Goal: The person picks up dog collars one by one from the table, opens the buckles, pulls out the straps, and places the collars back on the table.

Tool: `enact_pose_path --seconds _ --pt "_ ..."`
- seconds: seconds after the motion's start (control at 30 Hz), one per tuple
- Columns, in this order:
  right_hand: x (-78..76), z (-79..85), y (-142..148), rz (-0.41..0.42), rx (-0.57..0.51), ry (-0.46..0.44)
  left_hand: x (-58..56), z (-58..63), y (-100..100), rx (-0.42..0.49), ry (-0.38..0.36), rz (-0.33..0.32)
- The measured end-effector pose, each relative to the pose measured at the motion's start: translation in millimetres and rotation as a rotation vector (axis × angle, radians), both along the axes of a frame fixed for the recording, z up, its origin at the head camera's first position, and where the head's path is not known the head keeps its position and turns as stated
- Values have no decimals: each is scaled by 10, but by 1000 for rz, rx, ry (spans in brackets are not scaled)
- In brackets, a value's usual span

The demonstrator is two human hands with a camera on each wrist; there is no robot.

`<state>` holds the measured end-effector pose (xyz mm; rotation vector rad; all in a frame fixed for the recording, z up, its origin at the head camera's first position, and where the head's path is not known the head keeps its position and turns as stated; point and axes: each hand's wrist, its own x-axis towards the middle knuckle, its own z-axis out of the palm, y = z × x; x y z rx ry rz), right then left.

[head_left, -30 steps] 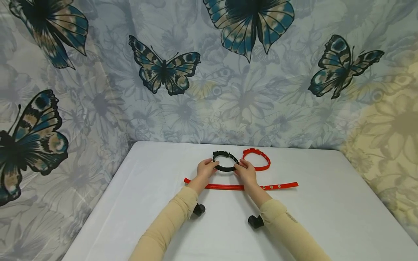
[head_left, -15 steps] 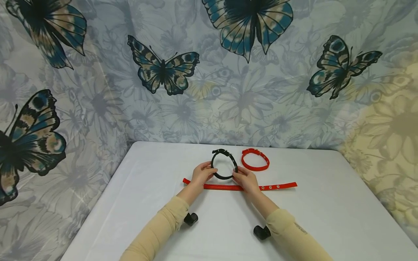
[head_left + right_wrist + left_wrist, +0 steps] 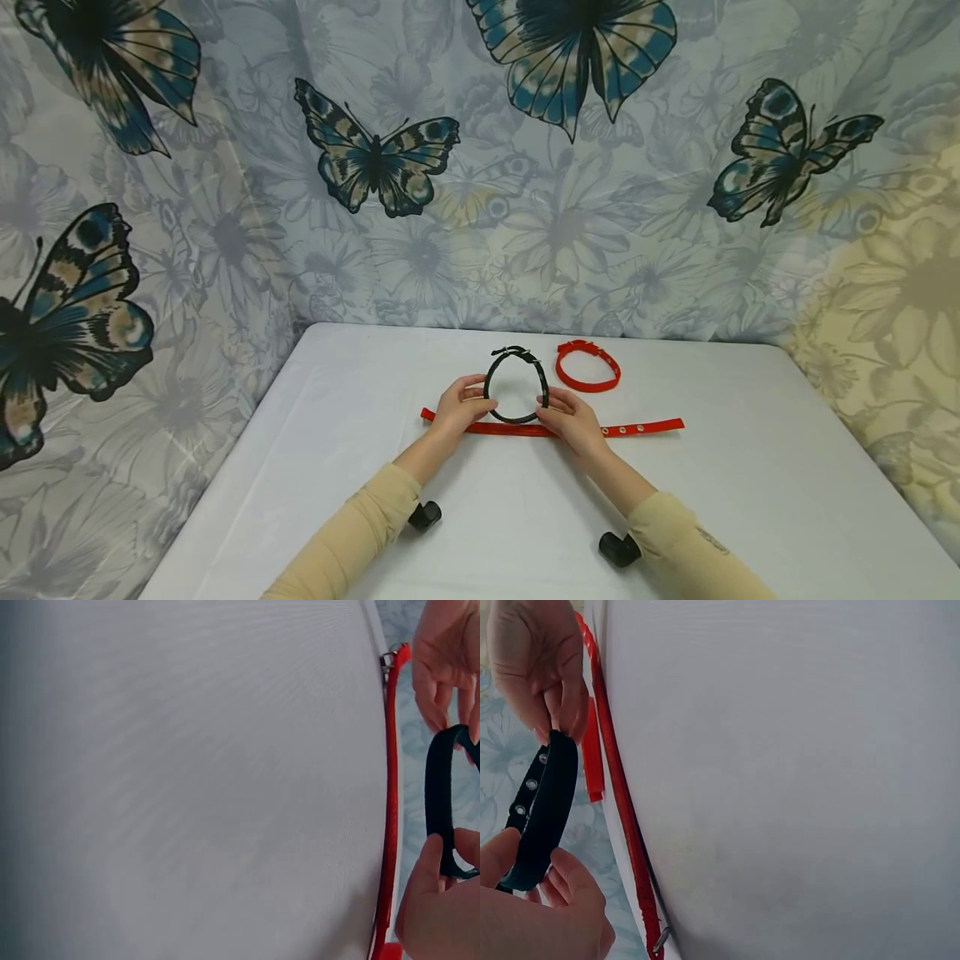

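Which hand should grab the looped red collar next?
Probably the right hand: the looped red collar lies just beyond it, while the left hand is farther off, though both hold the black collar.

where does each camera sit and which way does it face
Head: on the head, facing forward and down at the white table and butterfly backdrop; left hand, right hand and beige sleeves show.
Left wrist: on the left wrist, facing that hand's work, the black loop; parts of both hands show.
Right wrist: on the right wrist, facing that hand's work; parts of both hands show.
Both wrist views share the black loop and long red strap.
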<state>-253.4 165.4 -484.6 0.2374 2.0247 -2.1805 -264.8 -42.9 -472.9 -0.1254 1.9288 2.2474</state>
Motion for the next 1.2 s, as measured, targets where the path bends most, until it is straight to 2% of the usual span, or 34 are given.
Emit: enact_pose_path --seconds 0.27,0.57,0.73,0.97,1.2 --pt "154 57 95 64 63 5 174 -28 -75 -90 65 -78" --pt "341 78 212 116 66 -19 322 -60 -120 -119 67 -173" --pt "439 67 272 178 123 16 410 -79 -157 -143 79 -225" --pt "540 30 371 308 246 90 535 -74 -220 -254 96 -258" --pt "606 -4 420 408 313 146 596 -85 -234 -403 168 -301"
